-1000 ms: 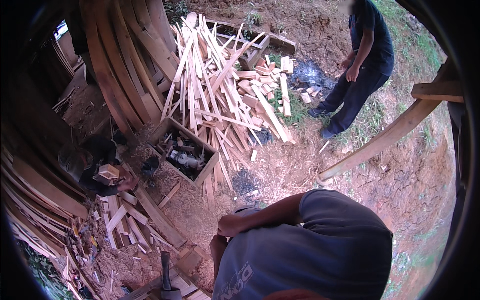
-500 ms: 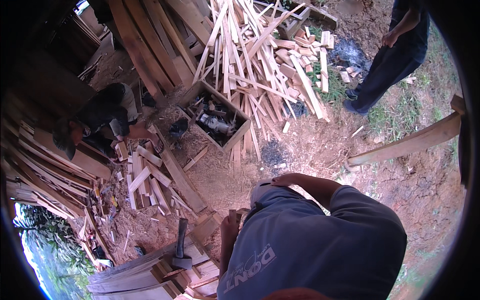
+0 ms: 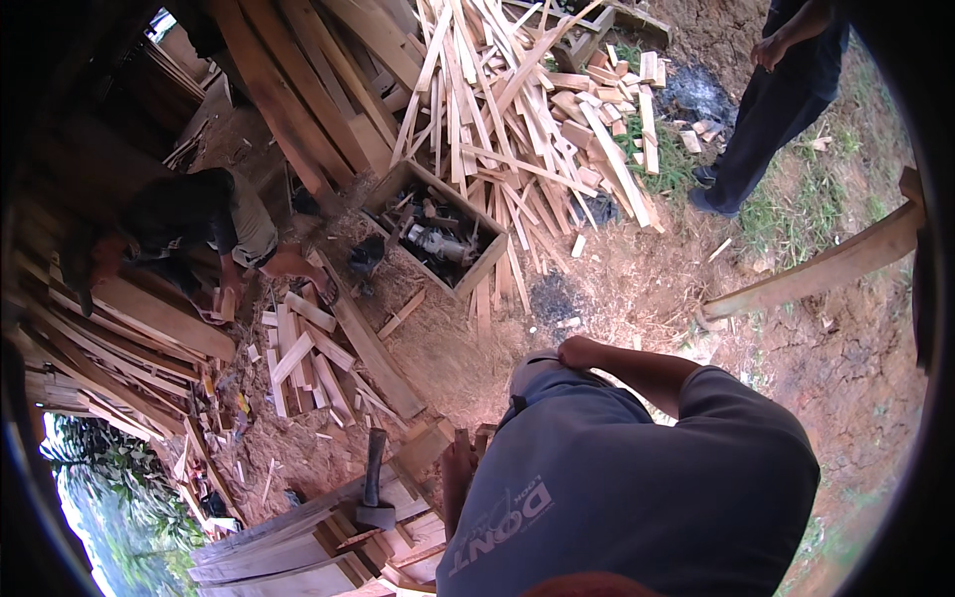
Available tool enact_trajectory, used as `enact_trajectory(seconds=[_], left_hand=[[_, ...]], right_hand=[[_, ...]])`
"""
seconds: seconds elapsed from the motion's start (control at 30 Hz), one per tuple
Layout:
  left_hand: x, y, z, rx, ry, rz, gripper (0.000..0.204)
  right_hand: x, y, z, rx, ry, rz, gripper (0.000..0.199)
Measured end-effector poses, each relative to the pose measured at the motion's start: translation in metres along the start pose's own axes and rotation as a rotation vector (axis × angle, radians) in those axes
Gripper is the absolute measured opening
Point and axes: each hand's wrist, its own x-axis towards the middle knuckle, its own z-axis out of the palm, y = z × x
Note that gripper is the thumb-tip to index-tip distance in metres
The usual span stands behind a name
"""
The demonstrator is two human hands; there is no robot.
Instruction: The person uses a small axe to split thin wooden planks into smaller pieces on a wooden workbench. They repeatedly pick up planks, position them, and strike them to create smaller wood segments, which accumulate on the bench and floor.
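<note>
My left hand (image 3: 458, 466) is low in front, left of my shirt, its fingers closed round a small reddish-brown piece of wood (image 3: 462, 437). Part of that hand is in shadow. At my bent knee (image 3: 537, 365), in greyish trousers, my right hand (image 3: 576, 352) rests with its fingers curled in; its palm is hidden. To the left of my left hand, an axe (image 3: 373, 478) stands with its handle up and its metal head down among boards. Short light-coloured wood pieces (image 3: 484, 438) sit beside the left hand.
A crouching person (image 3: 189, 219) at left handles a wood block, beside a stack of cut pieces (image 3: 308, 348). A wooden box (image 3: 477, 269) holds dark items and a grey machine. Behind it lie piled slats (image 3: 477, 109). Another person (image 3: 766, 119) stands far right, near a slanting beam (image 3: 811, 269).
The scene has shifted slightly right in view. My right hand has curled from lying flatter over the knee. The crouching person's head has moved left, and the standing person's hand is slightly higher.
</note>
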Motion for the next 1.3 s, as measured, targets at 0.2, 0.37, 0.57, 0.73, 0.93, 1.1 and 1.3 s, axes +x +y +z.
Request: enact_trajectory(seconds=[0.2, 0.37, 0.57, 0.73, 0.93, 1.1, 1.3], left_hand=[[-0.003, -0.02, -0.003, 0.031, 0.094, 0.198, 0.063], [-0.007, -0.026, 0.0, -0.109, 0.117, 0.037, 0.066], [-0.001, -0.033, -0.002, -0.218, 0.188, 0.126, 0.05], [-0.035, 0.035, -0.026, -0.486, 0.177, -0.041, 0.043], [-0.056, 0.048, -0.038, -0.552, 0.188, -0.033, 0.044], [-0.072, 0.054, -0.042, -0.513, 0.196, -0.019, 0.045], [-0.074, 0.039, -0.032, -0.381, 0.15, -0.099, 0.052]], right_hand=[[0.017, -0.004, -0.008, -0.055, -0.029, -0.131, 0.027], [0.021, 0.0, -0.006, -0.087, -0.066, -0.215, 0.025], [0.046, -0.007, -0.004, -0.418, -0.146, -0.187, 0.021], [0.057, -0.03, -0.022, -0.351, -0.304, -0.07, 0.035], [0.054, -0.073, -0.032, -0.453, -0.119, -0.228, 0.031], [0.076, -0.069, -0.017, -0.772, -0.116, -0.382, 0.018], [0.09, -0.075, -0.012, -0.783, -0.134, -0.197, 0.047]])
